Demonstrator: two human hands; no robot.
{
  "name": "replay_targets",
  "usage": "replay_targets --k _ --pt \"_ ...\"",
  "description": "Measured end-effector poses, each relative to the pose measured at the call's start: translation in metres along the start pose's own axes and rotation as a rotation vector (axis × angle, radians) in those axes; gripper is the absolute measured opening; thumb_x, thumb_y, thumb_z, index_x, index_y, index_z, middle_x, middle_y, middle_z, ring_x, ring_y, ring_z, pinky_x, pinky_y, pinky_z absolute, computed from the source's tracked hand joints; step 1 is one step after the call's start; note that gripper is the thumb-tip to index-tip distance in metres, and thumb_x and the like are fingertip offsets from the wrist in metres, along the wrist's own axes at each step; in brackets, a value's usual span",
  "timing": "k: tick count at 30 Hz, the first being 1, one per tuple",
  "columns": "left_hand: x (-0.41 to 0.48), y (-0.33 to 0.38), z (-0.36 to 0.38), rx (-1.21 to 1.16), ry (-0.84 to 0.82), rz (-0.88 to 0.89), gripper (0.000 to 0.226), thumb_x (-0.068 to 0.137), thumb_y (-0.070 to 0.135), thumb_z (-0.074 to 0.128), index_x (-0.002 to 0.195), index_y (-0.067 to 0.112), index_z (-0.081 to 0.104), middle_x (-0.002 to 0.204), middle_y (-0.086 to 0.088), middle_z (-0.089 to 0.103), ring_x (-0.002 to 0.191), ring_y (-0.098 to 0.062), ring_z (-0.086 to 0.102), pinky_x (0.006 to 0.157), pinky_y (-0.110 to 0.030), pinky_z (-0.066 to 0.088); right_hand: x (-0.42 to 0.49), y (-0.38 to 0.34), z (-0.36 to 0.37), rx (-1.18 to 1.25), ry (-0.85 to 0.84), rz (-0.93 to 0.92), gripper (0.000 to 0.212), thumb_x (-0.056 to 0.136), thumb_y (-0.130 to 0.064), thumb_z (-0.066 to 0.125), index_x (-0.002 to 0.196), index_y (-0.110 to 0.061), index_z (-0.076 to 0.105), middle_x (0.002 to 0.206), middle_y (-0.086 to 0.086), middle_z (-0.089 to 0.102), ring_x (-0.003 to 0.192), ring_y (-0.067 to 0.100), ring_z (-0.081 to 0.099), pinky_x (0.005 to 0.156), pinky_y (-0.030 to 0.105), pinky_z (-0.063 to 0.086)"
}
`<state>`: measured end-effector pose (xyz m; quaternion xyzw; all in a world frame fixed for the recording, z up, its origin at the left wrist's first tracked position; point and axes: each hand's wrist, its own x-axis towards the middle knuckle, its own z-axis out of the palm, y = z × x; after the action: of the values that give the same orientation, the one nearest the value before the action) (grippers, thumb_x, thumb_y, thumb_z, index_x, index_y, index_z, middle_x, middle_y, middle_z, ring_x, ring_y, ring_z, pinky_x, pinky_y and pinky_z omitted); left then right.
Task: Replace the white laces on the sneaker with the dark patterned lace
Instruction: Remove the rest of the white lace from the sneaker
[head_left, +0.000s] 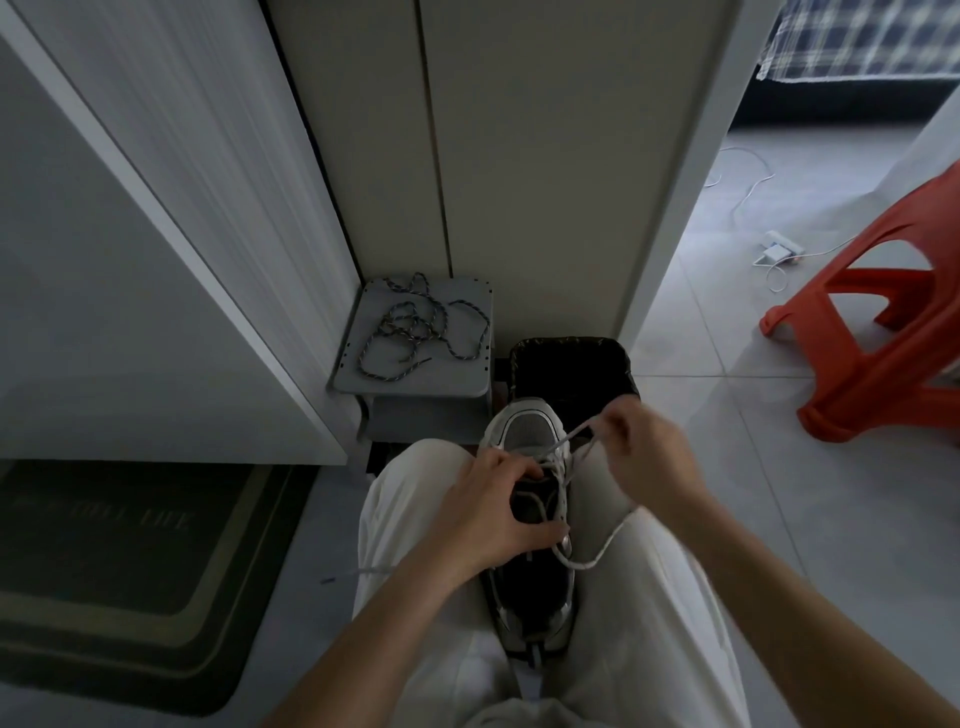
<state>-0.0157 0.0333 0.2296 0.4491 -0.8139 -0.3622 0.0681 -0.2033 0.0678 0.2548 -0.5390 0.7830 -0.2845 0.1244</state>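
A white and grey sneaker (524, 431) is wedged between my knees, toe pointing away from me. My left hand (493, 514) grips the sneaker around its tongue and eyelet area. My right hand (644, 457) is raised to the right of the toe and pinches a loop of the white lace (571, 441), drawn taut out of the upper eyelets. More white lace trails over my right thigh and a loose end lies on the floor at the left. The dark patterned lace (415, 327) lies in a tangle on a small grey stool (441, 379), apart from both hands.
A black bin (618, 364) stands just beyond the sneaker's toe. A white cabinet (156, 260) fills the left, with a dark doormat (130, 561) below it. An orange plastic stool (883, 332) stands on the tiled floor at the right, near a charger and cables (779, 249).
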Motion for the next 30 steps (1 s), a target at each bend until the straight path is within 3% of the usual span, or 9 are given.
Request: replay_targets --k 2,6,8,12,16,18,22,27,30 --pt "-0.001 -0.001 0.001 -0.012 -0.004 -0.009 0.070 0.059 0.070 0.065 0.118 0.036 0.050 0.119 0.014 0.039 0.115 -0.008 0.038 0.097 -0.033 0.042 0.009 0.005 -0.008 0.018 0.013 0.014 0.013 0.089 -0.030 0.058 0.081 -0.020 0.057 0.070 -0.002 0.061 0.067 0.024 0.055 0.058 0.030 0.040" --pt "-0.001 -0.002 0.001 -0.021 0.004 -0.017 0.084 0.049 0.079 0.058 0.119 0.032 0.051 0.113 0.018 0.036 0.115 -0.009 0.037 0.097 -0.032 0.041 -0.013 0.003 0.013 0.002 -0.258 0.077 0.029 0.082 -0.045 0.064 0.066 -0.022 0.055 0.056 -0.010 0.052 0.054 0.011 0.050 0.048 0.023 0.032" --pt "0.000 -0.002 0.001 -0.022 0.005 -0.011 0.084 0.050 0.078 0.058 0.119 0.031 0.051 0.111 0.018 0.035 0.116 -0.009 0.037 0.097 -0.033 0.041 -0.026 0.002 0.024 0.100 -0.317 0.110 0.028 0.082 -0.040 0.066 0.063 -0.025 0.052 0.057 -0.008 0.054 0.053 0.007 0.050 0.048 0.020 0.032" --pt "0.000 -0.005 0.002 -0.026 0.002 -0.007 0.077 0.056 0.071 0.066 0.119 0.030 0.051 0.115 0.015 0.038 0.116 -0.009 0.038 0.097 -0.032 0.042 -0.026 -0.002 0.030 0.155 -0.287 0.114 0.016 0.087 -0.024 0.061 0.076 -0.014 0.056 0.064 -0.001 0.059 0.063 0.018 0.054 0.057 0.027 0.040" --pt "0.000 -0.004 0.002 -0.018 0.000 -0.016 0.075 0.058 0.071 0.065 0.120 0.031 0.050 0.121 0.013 0.039 0.117 -0.009 0.037 0.098 -0.030 0.041 0.007 0.011 -0.005 0.221 -0.035 0.190 0.021 0.090 -0.019 0.057 0.073 -0.007 0.059 0.066 0.010 0.065 0.049 0.002 0.055 0.048 0.015 0.037" --pt "0.000 -0.003 0.002 -0.017 -0.006 -0.019 0.075 0.058 0.071 0.065 0.120 0.031 0.050 0.121 0.014 0.038 0.117 -0.008 0.036 0.098 -0.030 0.040 0.012 0.017 -0.013 0.239 -0.016 0.211 0.026 0.089 -0.022 0.058 0.068 -0.009 0.061 0.061 0.006 0.065 0.045 -0.004 0.055 0.047 0.010 0.039" --pt "0.001 -0.004 0.002 -0.017 -0.008 -0.015 0.076 0.059 0.071 0.068 0.120 0.030 0.050 0.116 0.015 0.037 0.117 -0.009 0.036 0.098 -0.030 0.040 -0.020 0.007 0.011 0.116 -0.336 0.187 0.036 0.083 -0.040 0.063 0.053 -0.020 0.057 0.046 -0.008 0.056 0.042 -0.002 0.051 0.045 0.011 0.037" --pt "0.001 -0.005 0.003 -0.029 -0.005 -0.007 0.073 0.061 0.065 0.071 0.121 0.028 0.051 0.120 0.011 0.040 0.118 -0.010 0.037 0.098 -0.029 0.040 -0.031 -0.001 0.030 0.166 -0.283 0.114 0.024 0.086 -0.027 0.062 0.066 -0.020 0.051 0.059 -0.005 0.054 0.057 0.013 0.051 0.053 0.023 0.038" --pt "0.000 -0.006 0.003 -0.036 0.006 -0.001 0.072 0.063 0.065 0.070 0.121 0.028 0.050 0.118 0.014 0.038 0.118 -0.009 0.037 0.096 -0.025 0.037 -0.020 0.002 0.023 0.125 -0.250 0.095 0.030 0.087 -0.021 0.060 0.062 -0.019 0.044 0.057 -0.004 0.052 0.056 0.017 0.050 0.050 0.015 0.036"
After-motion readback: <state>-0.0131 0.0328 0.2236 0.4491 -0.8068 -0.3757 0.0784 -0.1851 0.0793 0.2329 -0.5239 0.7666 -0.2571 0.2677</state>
